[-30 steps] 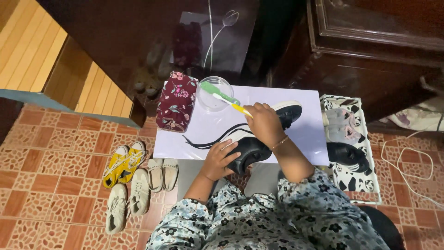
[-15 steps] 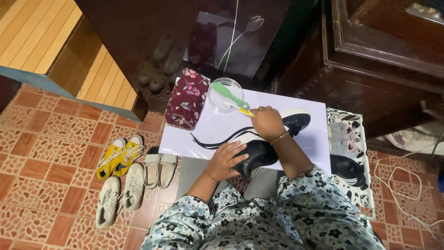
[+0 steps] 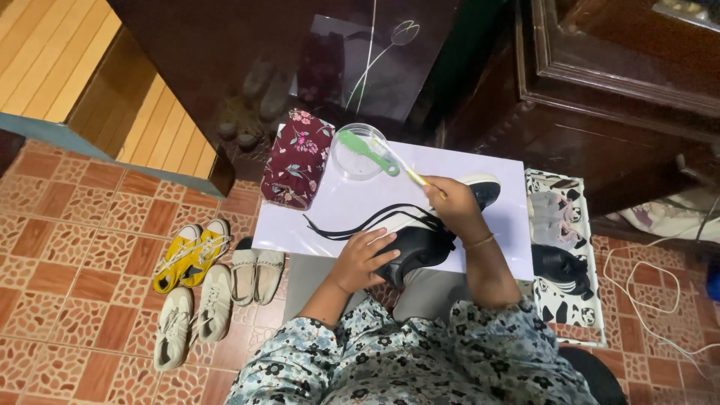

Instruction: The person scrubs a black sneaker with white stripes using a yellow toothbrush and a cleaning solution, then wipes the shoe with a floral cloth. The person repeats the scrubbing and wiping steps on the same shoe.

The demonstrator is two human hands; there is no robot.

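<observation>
A black sneaker with a white sole (image 3: 431, 232) lies on a pale lilac sheet (image 3: 341, 214) over a low table, its black laces trailing left. My left hand (image 3: 365, 257) presses on the sneaker's heel end. My right hand (image 3: 452, 201) grips the yellow handle of a green-headed brush (image 3: 367, 151), whose head reaches over a clear round bowl (image 3: 357, 151) at the sheet's far edge.
A maroon floral pouch (image 3: 298, 159) lies left of the bowl. Yellow, beige and white shoes (image 3: 202, 277) sit on the tiled floor at left. A cow-print mat with a black shoe (image 3: 561, 268) is at right. Dark wooden cabinets stand behind. White cable lies on the floor at right.
The brush head has stayed over the bowl and both hands remain on the sneaker; the camera view has shifted slightly.
</observation>
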